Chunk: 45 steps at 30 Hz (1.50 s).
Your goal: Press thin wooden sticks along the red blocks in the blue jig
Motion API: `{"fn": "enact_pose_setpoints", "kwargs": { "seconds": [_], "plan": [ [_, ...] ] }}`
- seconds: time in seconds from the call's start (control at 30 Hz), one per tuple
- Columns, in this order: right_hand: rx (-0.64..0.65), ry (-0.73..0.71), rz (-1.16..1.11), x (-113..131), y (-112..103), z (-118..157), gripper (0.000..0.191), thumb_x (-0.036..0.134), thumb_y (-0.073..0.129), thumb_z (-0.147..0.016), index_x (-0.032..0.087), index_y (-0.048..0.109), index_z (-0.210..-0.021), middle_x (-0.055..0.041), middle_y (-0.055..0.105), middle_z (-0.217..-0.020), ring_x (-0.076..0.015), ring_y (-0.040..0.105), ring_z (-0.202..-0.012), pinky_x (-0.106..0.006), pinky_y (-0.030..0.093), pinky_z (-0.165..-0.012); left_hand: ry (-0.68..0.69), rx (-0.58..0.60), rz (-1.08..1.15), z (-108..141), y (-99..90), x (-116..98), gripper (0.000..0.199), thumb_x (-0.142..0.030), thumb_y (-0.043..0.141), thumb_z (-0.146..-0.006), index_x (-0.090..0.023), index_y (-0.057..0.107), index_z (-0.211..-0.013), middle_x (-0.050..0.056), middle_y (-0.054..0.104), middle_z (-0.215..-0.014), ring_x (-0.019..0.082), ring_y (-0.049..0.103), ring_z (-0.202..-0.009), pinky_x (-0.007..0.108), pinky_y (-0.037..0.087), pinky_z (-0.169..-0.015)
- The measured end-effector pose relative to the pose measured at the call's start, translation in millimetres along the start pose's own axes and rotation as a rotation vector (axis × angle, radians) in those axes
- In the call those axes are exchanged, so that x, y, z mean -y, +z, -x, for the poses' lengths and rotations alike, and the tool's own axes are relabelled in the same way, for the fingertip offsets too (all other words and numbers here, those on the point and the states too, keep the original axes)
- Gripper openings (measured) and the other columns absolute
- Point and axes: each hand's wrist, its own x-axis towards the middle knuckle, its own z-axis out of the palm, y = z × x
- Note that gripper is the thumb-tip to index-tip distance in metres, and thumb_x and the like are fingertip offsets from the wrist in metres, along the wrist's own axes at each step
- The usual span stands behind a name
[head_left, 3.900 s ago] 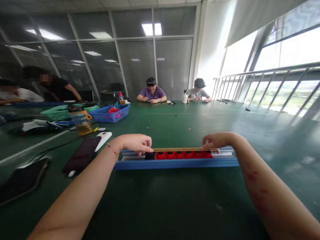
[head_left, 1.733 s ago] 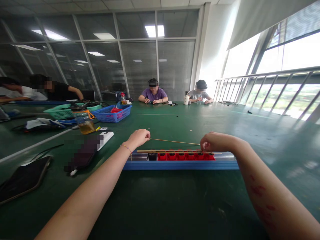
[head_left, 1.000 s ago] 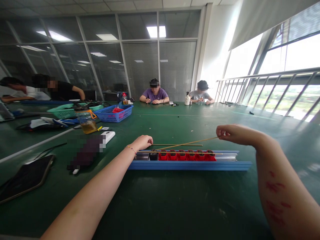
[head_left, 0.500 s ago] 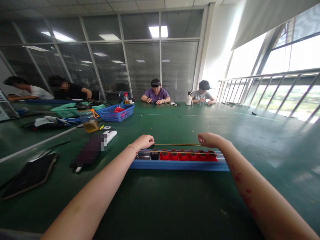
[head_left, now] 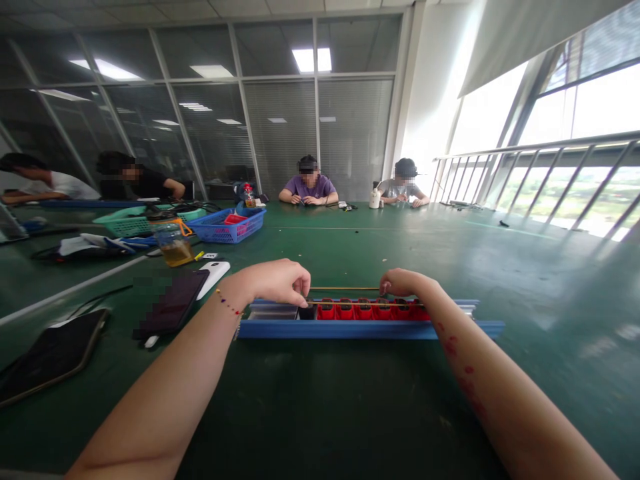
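1. I'm looking at a shared assembly workroom: one long green bench (head_left: 350, 413) with several seated people (head_left: 309, 187) working at it.
2. Plastic baskets (head_left: 225, 228) of parts sit on it.
3. Glass partitions (head_left: 280, 133), ceiling light panels (head_left: 309, 59) and big windows (head_left: 575, 133) suggest an office-style factory floor.

Red blocks (head_left: 370, 310) in blue rail (head_left: 370, 329) — dark green table (head_left: 350, 400).

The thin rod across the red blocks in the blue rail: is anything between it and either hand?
Nothing visible. The left hand and right hand already pinch at the ends of the thin rod, above the red blocks in the blue rail. A second rod lies across those blocks.
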Motion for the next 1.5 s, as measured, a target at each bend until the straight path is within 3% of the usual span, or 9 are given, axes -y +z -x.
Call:
{"fn": "enact_pose_setpoints", "kwargs": {
  "seconds": [0.17, 0.33, 0.47, 0.6, 0.77, 0.97, 1.1, 1.3, 1.5],
  "plan": [
    [0.014, 0.021, -0.003, 1.6, -1.6, 2.5, 0.029, 0.024, 0.047, -0.075, 0.018, 0.068, -0.094, -0.0087, 0.067, -0.096, -0.0228, 0.060, -0.085, -0.029, 0.043, -0.073, -0.064, 0.015, -0.140, 1.1, 7.1, -5.6, 0.015, -0.028, 0.059, -0.063, -0.022, 0.064, -0.076, -0.002, 0.066, -0.077, 0.013, 0.057, -0.067, 0.019, 0.034, -0.048],
    [0.032, 0.014, -0.035, 2.5, -5.4, 7.7, 0.029, 0.029, 0.049, -0.075, 0.021, 0.067, -0.097, -0.0054, 0.066, -0.099, -0.0221, 0.060, -0.088, -0.028, 0.043, -0.074, -0.018, 0.026, -0.128, 1.3, 3.5, -9.4, 0.014, -0.025, 0.053, -0.068, -0.023, 0.064, -0.078, -0.003, 0.066, -0.074, 0.011, 0.057, -0.065, 0.019, 0.035, -0.050],
    [-0.009, 0.002, -0.056, -8.2, -19.8, 24.0, 0.034, 0.033, 0.046, -0.077, 0.021, 0.064, -0.103, -0.0051, 0.064, -0.106, -0.0226, 0.058, -0.093, -0.029, 0.043, -0.078, -0.003, -0.135, -0.146, 12.9, -10.3, -14.7, 0.017, -0.029, 0.048, -0.073, -0.024, 0.063, -0.079, -0.003, 0.066, -0.074, 0.012, 0.056, -0.065, 0.020, 0.035, -0.053],
    [-0.119, 0.028, -0.098, -23.6, -37.0, 46.7, 0.038, 0.039, 0.044, -0.079, 0.021, 0.062, -0.107, -0.0054, 0.062, -0.109, -0.0237, 0.056, -0.096, -0.031, 0.043, -0.080, -0.069, -0.302, -0.169, 25.3, -23.3, -5.2, 0.020, -0.032, 0.047, -0.074, -0.023, 0.063, -0.082, -0.002, 0.065, -0.075, 0.013, 0.056, -0.066, 0.020, 0.035, -0.055],
    [-0.140, 0.060, -0.138, -29.2, -42.9, 56.9, 0.040, 0.042, 0.045, -0.078, 0.021, 0.062, -0.107, -0.0054, 0.062, -0.109, -0.0248, 0.056, -0.096, -0.033, 0.044, -0.080, -0.151, -0.351, -0.164, 24.7, -25.2, 19.2, 0.021, -0.034, 0.048, -0.072, -0.023, 0.064, -0.081, -0.002, 0.066, -0.075, 0.013, 0.057, -0.067, 0.020, 0.036, -0.055],
    [-0.097, 0.036, -0.096, -22.1, -33.1, 43.2, 0.038, 0.034, 0.048, -0.076, 0.021, 0.060, -0.110, -0.0049, 0.062, -0.109, -0.0232, 0.057, -0.096, -0.032, 0.044, -0.081, -0.106, -0.239, -0.123, -11.4, -1.0, 37.2, 0.016, -0.030, 0.052, -0.068, -0.022, 0.065, -0.074, -0.002, 0.066, -0.072, 0.013, 0.058, -0.064, 0.020, 0.037, -0.054],
    [-0.037, 0.032, 0.006, -9.5, -23.5, 29.1, 0.050, 0.035, 0.054, -0.072, 0.022, 0.051, -0.120, -0.0050, 0.058, -0.116, -0.0234, 0.055, -0.100, -0.032, 0.044, -0.082, -0.101, -0.176, -0.102, -39.5, 25.3, 45.3, 0.014, -0.028, 0.054, -0.068, -0.022, 0.066, -0.073, -0.001, 0.066, -0.073, 0.013, 0.058, -0.066, 0.020, 0.039, -0.054],
    [0.064, 0.083, 0.128, 11.5, -9.4, -3.4, 0.060, 0.036, 0.066, -0.064, 0.022, 0.051, -0.121, -0.0086, 0.053, -0.121, -0.0280, 0.051, -0.105, -0.034, 0.043, -0.082, -0.128, -0.281, -0.201, -63.2, 58.1, 59.3, 0.012, -0.027, 0.055, -0.069, -0.024, 0.066, -0.074, 0.001, 0.064, -0.088, 0.016, 0.058, -0.079, 0.023, 0.042, -0.066],
    [0.064, 0.096, 0.187, 17.5, -6.5, -20.6, 0.046, 0.022, 0.067, -0.062, 0.020, 0.061, -0.107, -0.0106, 0.061, -0.108, -0.0285, 0.056, -0.097, -0.035, 0.045, -0.075, -0.167, -0.280, -0.212, -70.0, 70.8, 69.6, 0.012, -0.027, 0.057, -0.070, -0.025, 0.065, -0.079, 0.000, 0.063, -0.094, 0.017, 0.058, -0.087, 0.024, 0.044, -0.071]
  ]
}}
